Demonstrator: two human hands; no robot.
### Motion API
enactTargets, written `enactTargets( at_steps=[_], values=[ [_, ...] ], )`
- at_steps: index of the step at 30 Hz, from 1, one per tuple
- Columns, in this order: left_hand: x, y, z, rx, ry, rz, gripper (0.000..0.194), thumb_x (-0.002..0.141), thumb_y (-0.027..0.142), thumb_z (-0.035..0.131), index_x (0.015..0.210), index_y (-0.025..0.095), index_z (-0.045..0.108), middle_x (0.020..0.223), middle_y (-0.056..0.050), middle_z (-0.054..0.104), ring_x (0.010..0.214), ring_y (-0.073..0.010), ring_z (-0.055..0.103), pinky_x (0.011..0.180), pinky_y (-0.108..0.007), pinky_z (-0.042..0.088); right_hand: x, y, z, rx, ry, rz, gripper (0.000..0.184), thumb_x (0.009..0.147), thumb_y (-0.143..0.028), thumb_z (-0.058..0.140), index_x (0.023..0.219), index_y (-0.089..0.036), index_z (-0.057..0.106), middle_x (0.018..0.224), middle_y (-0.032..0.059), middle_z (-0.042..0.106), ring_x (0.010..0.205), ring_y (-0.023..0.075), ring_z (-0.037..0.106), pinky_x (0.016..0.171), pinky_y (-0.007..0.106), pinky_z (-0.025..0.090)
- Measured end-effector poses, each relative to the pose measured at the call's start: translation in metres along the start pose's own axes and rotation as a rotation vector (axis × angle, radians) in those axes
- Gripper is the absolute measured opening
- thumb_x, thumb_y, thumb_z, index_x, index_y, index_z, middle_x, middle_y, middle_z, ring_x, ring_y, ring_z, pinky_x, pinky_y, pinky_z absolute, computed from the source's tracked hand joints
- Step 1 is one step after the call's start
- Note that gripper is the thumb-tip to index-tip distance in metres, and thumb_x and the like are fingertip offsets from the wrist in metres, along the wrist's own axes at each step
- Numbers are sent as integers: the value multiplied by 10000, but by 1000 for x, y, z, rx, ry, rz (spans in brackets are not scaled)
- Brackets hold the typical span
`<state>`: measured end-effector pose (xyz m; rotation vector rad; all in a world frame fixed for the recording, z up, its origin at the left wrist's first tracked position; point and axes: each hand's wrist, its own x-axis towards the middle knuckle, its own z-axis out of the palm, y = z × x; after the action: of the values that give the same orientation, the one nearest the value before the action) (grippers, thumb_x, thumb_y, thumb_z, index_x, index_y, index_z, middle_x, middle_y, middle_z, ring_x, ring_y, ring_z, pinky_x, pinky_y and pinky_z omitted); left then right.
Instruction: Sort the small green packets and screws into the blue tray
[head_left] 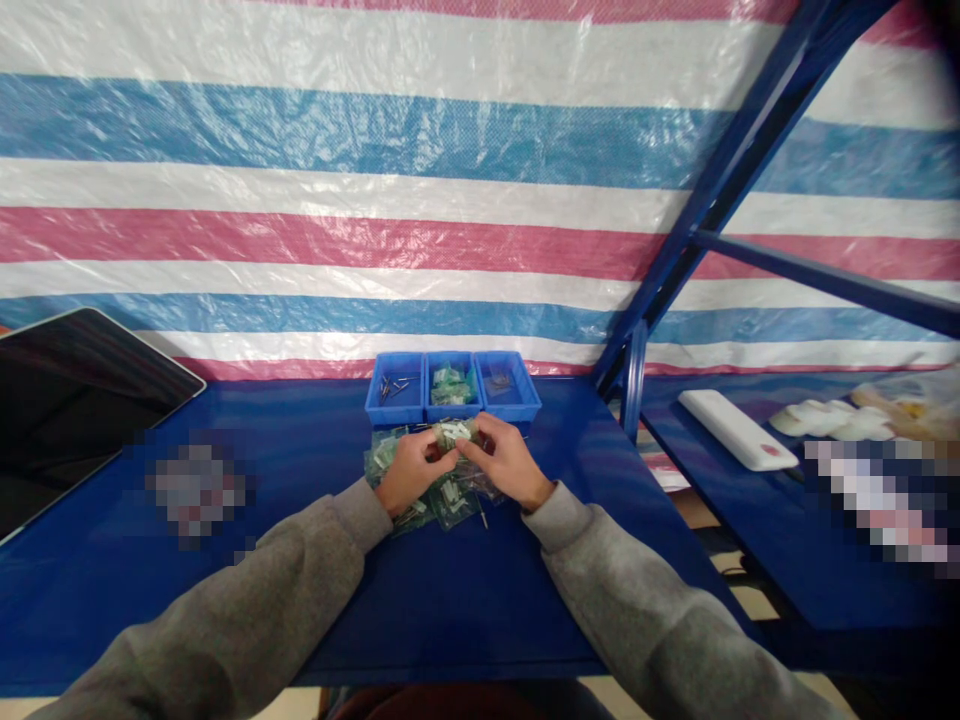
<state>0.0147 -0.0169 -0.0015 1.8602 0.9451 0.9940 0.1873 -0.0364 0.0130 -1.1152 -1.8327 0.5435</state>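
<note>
At the lower left and lower right of the frame, two grey sleeves [262, 580] reach inward over the blue tabletop [450, 625]. Just below the centre, a loose metal pin [484, 519] lies at the near edge of a pile of clear packets [454, 497], its long axis running roughly up and down the frame. Above that pile, at the centre of the frame, a clear plastic packet with pale parts inside [454, 432] is held between the two hands. The left grip [414, 470] is closed at its left end, thumb against fingers; the right grip [511, 462] is closed likewise at its right end, leaving little gap in either. The packet's long axis runs roughly left to right, from one hand to the other; which end is its mouth cannot be told. It should be light, with a soft, slick film that creases easily around stiffer contents, and it looks unlikely to break. Pinching both side edges seems the surest hold, keeping the film from sliding. Beyond it, three blue bins stand side by side: the left bin [395, 413] holds metal pins, the middle bin [453, 411] packets, the right bin [513, 413] a few thin pieces too small to name. Behind them hangs a striped plastic sheet [390, 240]
</note>
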Motion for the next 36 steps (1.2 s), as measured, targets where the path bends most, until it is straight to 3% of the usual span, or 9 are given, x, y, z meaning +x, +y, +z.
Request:
enactTargets(
  at_steps=[10, 16, 22, 28, 36],
  values=[
    [-1, 10, -1, 41, -38, -15, 224, 770, 339, 612, 781, 117, 639, 651, -21, 624, 701, -174, 586, 628, -244, 463, 0, 3, 0, 2, 15, 16, 82, 829, -243, 547, 798, -170, 569, 729, -4, 515, 651, 130, 461, 597, 240, 349],
    [-1, 11, -1, 25, -9, -15, 227, 784, 355, 594, 758, 131, 618, 681, -11, 608, 679, -150, 560, 623, -234, 450, 0, 3, 1, 13, 3, 32, 103, 846, -247, 515, 853, -161, 572, 763, 6, 548, 671, 135, 480, 624, 242, 358],
    [-1, 8, -2, 1, -6, -14, 230, 780, 368, 599, 723, 145, 595, 659, 0, 586, 649, -137, 543, 613, -235, 443, 1, 0, -1, -41, -10, 19, 165, 860, -274, 490, 747, -171, 552, 717, 3, 540, 653, 135, 476, 613, 240, 343],
    [-2, 9, -2, -18, -66, -79, 303, 853, 392, 501, 665, 155, 529, 587, 25, 552, 542, -99, 496, 537, -211, 403, 2, -1, -2, -67, 16, 18, 246, 867, -311, 493, 667, -175, 537, 654, -9, 504, 603, 124, 449, 585, 240, 327],
    [-1, 11, -1, -127, -32, -114, 254, 817, 400, 564, 816, 147, 553, 680, 19, 578, 554, -93, 513, 517, -199, 415, 1, 5, -1, 47, 82, 102, 227, 854, -354, 525, 795, -163, 631, 698, 6, 591, 616, 134, 492, 579, 235, 368]
  ],
)
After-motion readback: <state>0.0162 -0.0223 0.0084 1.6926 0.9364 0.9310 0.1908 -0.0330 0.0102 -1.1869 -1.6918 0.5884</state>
